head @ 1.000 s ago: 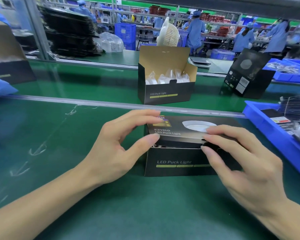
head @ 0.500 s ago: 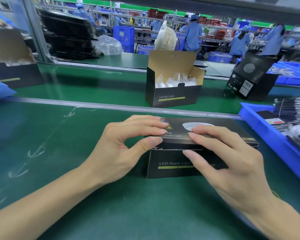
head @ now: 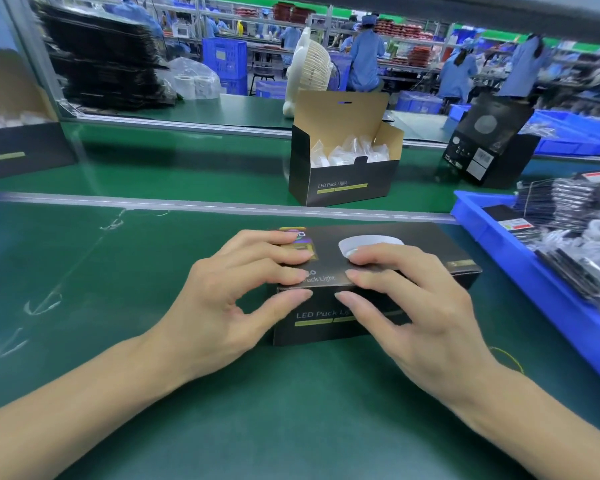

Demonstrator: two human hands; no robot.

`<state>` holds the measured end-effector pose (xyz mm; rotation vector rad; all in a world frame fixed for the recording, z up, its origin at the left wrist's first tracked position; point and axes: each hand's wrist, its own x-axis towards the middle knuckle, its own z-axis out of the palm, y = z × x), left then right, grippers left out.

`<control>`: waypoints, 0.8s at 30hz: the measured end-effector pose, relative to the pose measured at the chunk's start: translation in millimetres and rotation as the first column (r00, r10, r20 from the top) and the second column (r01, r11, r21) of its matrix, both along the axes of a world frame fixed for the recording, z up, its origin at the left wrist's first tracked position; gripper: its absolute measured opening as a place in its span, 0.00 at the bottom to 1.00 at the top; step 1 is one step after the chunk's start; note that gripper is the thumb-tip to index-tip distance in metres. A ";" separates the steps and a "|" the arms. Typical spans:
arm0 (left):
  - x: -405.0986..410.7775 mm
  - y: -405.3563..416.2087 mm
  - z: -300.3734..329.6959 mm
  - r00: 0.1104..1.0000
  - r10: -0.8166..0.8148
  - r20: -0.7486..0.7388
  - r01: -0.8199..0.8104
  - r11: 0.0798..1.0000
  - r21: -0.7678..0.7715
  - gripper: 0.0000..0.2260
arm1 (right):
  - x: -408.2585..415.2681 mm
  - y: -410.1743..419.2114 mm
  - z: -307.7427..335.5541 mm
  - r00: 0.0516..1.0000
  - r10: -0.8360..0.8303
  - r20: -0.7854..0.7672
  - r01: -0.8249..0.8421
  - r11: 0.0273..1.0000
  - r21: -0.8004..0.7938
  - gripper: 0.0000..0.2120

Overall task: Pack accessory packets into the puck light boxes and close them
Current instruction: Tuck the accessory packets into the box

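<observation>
Since a second earlier the lid gap had closed and both hands had drawn together. The box (head: 388, 271) lay long axis left-right on the green mat (head: 118, 306). The left hand (head: 229, 306) and right hand (head: 416, 317) pinched its near top edge, fingers on the lid, thumbs on the front.

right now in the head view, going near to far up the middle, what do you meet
hands, left and right, on the closed puck light box → metal rail → open puck light box with bagged contents → white fan → workers in blue
</observation>
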<state>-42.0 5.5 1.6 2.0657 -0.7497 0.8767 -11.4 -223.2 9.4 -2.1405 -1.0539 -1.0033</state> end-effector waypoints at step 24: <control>-0.4 -5.4 -1.3 0.999 0.037 0.036 -0.036 0.999 -0.022 0.11 | 11.5 -28.5 12.4 0.999 -0.049 -0.013 0.050 0.991 0.121 0.10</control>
